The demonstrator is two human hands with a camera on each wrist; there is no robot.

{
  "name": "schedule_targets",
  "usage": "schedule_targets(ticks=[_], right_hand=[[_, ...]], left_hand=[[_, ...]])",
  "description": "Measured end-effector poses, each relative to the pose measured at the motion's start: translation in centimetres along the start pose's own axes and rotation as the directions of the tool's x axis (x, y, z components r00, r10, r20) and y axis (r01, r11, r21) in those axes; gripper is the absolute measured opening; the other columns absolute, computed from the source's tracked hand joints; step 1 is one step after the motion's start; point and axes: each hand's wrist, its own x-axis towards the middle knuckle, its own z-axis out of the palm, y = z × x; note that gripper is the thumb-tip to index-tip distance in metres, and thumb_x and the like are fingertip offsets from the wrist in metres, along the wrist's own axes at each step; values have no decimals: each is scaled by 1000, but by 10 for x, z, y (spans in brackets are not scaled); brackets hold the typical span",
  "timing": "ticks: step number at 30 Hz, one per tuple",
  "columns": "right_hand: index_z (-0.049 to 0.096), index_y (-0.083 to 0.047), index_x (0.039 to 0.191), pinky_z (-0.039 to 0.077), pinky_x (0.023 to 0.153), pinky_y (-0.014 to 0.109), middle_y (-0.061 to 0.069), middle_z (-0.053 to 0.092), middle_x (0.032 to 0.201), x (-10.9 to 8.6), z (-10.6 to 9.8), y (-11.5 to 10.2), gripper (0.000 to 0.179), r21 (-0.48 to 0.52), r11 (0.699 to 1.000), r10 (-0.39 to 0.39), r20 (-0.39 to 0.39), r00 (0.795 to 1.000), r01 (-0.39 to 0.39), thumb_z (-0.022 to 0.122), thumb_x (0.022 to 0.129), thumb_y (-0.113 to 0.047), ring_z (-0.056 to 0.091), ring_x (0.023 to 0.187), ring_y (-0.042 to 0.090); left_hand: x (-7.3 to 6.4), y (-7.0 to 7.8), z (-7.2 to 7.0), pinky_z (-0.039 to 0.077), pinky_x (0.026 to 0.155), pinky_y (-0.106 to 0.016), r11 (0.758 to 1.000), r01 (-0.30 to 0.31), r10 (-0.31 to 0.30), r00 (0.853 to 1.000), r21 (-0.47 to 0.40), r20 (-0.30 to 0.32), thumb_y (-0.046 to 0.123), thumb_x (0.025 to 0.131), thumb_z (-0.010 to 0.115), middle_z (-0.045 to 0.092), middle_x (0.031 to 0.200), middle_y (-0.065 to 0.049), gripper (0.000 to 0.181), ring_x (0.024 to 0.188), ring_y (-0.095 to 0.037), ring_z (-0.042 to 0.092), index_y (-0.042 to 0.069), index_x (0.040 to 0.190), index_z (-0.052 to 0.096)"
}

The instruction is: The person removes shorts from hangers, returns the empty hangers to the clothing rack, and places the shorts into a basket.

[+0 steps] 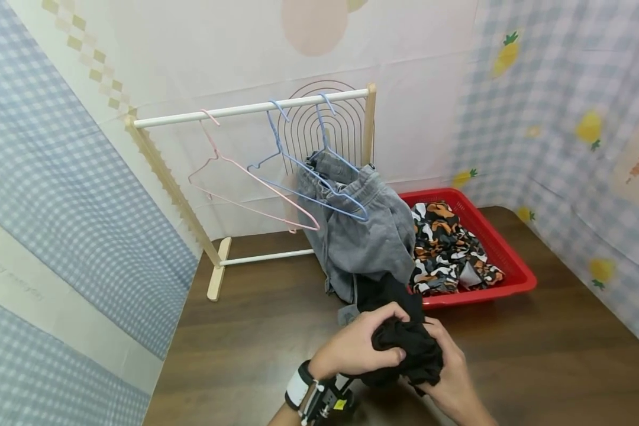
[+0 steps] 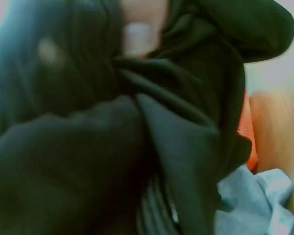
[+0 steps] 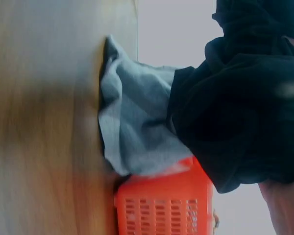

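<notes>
A bunched black cloth garment (image 1: 404, 343) is held between both hands above the front of the table. My left hand (image 1: 359, 346) grips its left side, thumb bent over the fabric. On the other side my right hand (image 1: 449, 373) grips the bundle, its fingers partly hidden behind the cloth. Dark folds (image 2: 186, 122) fill most of the left wrist view. In the right wrist view the black garment (image 3: 240, 112) hangs in front of grey fabric (image 3: 142, 112). Grey denim pants (image 1: 362, 225) hang at the rack just beyond the hands.
A clothes rack with a white rail (image 1: 234, 111) stands at the back. It carries a pink hanger (image 1: 261, 180) and two blue hangers, the front one (image 1: 319, 177) before the pants. A red basket (image 1: 516, 272) at right holds a camouflage-print garment (image 1: 447, 248).
</notes>
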Motion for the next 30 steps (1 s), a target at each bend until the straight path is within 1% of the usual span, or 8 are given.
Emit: schedule_targets(ticks=[4, 8, 14, 19, 21, 24, 27, 30], right_hand=[[61, 6, 129, 41, 104, 9, -4, 61, 134, 0, -8, 4, 83, -31, 999, 24, -71, 997, -26, 87, 53, 26, 59, 120, -1], [61, 7, 129, 41, 104, 10, -8, 61, 135, 2, -13, 7, 81, -53, 997, 46, -117, 992, -52, 86, 54, 27, 58, 122, -2], [58, 12, 130, 41, 103, 12, -12, 61, 133, 3, -18, 10, 77, -48, 996, 66, -179, 982, -76, 80, 59, 32, 59, 120, -2], [56, 15, 130, 41, 102, 11, -16, 61, 133, -1, -26, 14, 81, -49, 995, 70, -239, 969, -84, 77, 54, 34, 58, 119, -2], [55, 17, 129, 41, 102, 10, -18, 61, 134, -4, -30, 16, 83, -58, 994, 76, -278, 958, -95, 76, 51, 35, 58, 119, -4], [54, 18, 127, 42, 97, 8, -22, 62, 128, -8, -36, 18, 80, -79, 988, 98, -360, 928, -135, 73, 51, 35, 60, 112, -7], [55, 16, 126, 44, 91, 6, -28, 62, 120, -6, -40, 18, 73, -97, 973, 152, -424, 893, -211, 71, 58, 36, 60, 105, -10], [55, 16, 125, 45, 91, 7, -30, 62, 115, -1, -44, 20, 68, -101, 963, 179, -457, 871, -251, 70, 62, 37, 60, 104, -8]], left_hand=[[12, 5, 9, 51, 87, -16, 995, -64, 68, 997, 82, -42, 19, 92, 71, 65, 115, 4, 36, 98, -1, 59, 19, 125, 57], [21, 9, 16, 49, 88, -12, 980, -106, 121, 990, 167, -78, 15, 91, 72, 64, 115, 4, 36, 100, 0, 58, 17, 123, 56], [29, 12, 26, 42, 95, -8, 950, -120, 163, 978, 288, -128, 19, 91, 71, 64, 121, 5, 38, 107, 1, 54, 18, 126, 55], [33, 13, 37, 39, 97, -8, 923, -151, 219, 963, 354, -159, 22, 92, 72, 61, 119, 6, 38, 107, -2, 52, 16, 125, 55], [35, 13, 43, 37, 98, -10, 911, -160, 234, 960, 380, -156, 25, 94, 73, 58, 118, 6, 39, 107, -3, 50, 16, 127, 54], [39, 14, 56, 36, 97, -15, 892, -152, 236, 960, 425, -152, 30, 97, 74, 54, 122, 5, 43, 108, -7, 47, 18, 131, 52], [43, 15, 69, 34, 92, -18, 850, -125, 243, 955, 512, -171, 38, 99, 73, 51, 129, 3, 44, 111, -9, 44, 21, 133, 51], [49, 14, 79, 33, 93, -20, 817, -100, 256, 945, 567, -202, 41, 99, 72, 46, 136, -1, 47, 115, -14, 43, 21, 135, 50]])
